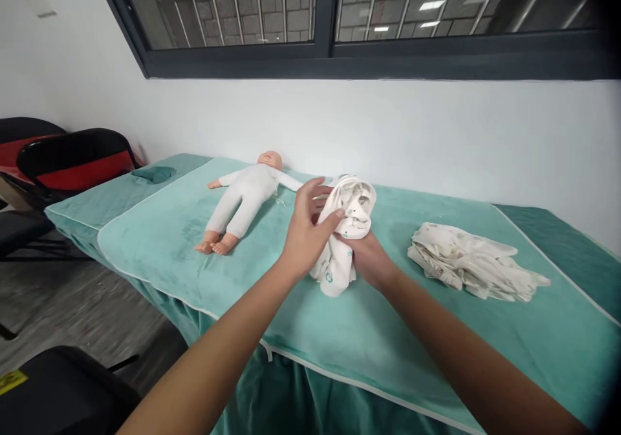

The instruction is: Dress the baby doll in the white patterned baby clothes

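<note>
A bunched white baby garment (354, 209) with small green prints is held up over the middle of the bed. My left hand (313, 225) grips its left side, thumb across the front and fingers partly behind the cloth. From below and the right, my right hand (371, 257) holds the same garment, with most of its fingers hidden by the fabric. A rounded fold of cloth hangs beneath the hands. Left of them, a baby doll (247, 192) in a white suit lies on its back, arms spread and bare feet towards me.
Crumpled pale baby clothes (470, 260) lie to the right on the green bed cover (160, 234). A small dark green cloth (154, 174) rests at the far left. Black and red chairs (80, 160) stand beside the bed. Behind it is a white wall (436, 131) under a barred window.
</note>
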The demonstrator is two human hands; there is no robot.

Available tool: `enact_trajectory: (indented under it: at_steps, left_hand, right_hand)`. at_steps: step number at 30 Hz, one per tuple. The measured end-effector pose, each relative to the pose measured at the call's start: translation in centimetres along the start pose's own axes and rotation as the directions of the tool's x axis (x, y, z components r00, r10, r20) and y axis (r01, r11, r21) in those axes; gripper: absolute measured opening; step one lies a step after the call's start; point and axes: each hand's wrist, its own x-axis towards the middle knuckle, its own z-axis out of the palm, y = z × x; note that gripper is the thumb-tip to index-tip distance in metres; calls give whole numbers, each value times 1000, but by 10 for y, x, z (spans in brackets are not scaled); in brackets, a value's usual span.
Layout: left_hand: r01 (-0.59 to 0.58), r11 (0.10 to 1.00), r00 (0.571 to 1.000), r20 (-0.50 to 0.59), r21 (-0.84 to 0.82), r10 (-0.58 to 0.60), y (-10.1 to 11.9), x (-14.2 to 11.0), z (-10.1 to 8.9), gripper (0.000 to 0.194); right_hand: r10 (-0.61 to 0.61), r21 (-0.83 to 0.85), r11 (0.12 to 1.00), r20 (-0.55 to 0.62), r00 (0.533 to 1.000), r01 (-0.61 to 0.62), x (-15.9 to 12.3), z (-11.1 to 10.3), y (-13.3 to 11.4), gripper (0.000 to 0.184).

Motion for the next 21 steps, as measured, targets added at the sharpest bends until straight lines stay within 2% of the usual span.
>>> enact_trajectory:
  at_steps: [2, 3, 5, 7, 10, 12, 14, 15, 17, 19, 20, 21]
  left_hand:
    - [-4, 1000, 1000, 26, -16, 4, -11, -10, -11, 68]
    - [28, 999, 999, 21, -24, -27, -17, -14, -17, 70]
    - [178, 976, 984, 46, -128, -174, -31, -24, -27, 63]
    - [353, 879, 935, 116, -320, -334, -44, -35, -31, 59]
    - [473, 737, 878, 192, -482, -438, -54, -50, -27, 63]
    - [476, 732, 875, 174, -487, -453, -57, -56, -24, 64]
    - [424, 781, 893, 69, -460, -444, -59, -60, -27, 63]
    - [385, 816, 903, -7, -430, -430, -61, -62, -32, 64]
    - [313, 897, 904, -190, -311, -382, -66, -69, -54, 68]
    - [292, 952, 871, -385, -93, -305, -72, -84, -89, 71]
    - [311, 949, 842, -477, 45, -254, -76, -97, -109, 72]
    - [358, 920, 802, -557, 157, -217, -79, -113, -130, 71]
  right_hand:
    - [71, 131, 989, -56, 996, -63, 3, 3, 2, 66]
    - [103, 155, 984, -72, 992, -90, 5, 3, 3, 64]
    - [134, 145, 982, -76, 988, -122, 10, 1, 6, 61]
    - [121, 85, 990, -72, 990, -115, 16, 1, 9, 59]
    - [-41, -187, 982, -64, 997, 28, 23, 12, 22, 55]
    - [-213, -456, 867, 28, 977, 202, 23, 24, 37, 50]
    - [-313, -633, 690, 176, 933, 351, 16, 36, 55, 52]
    - [-316, -675, 616, 262, 912, 407, 11, 40, 63, 55]
    - [-231, -692, 522, 447, 864, 498, 0, 43, 76, 59]
    - [-114, -667, 508, 575, 811, 545, -8, 36, 83, 59]
    - [-86, -662, 536, 574, 815, 523, -10, 29, 85, 57]
    - [-79, -668, 590, 512, 855, 454, -10, 22, 87, 55]
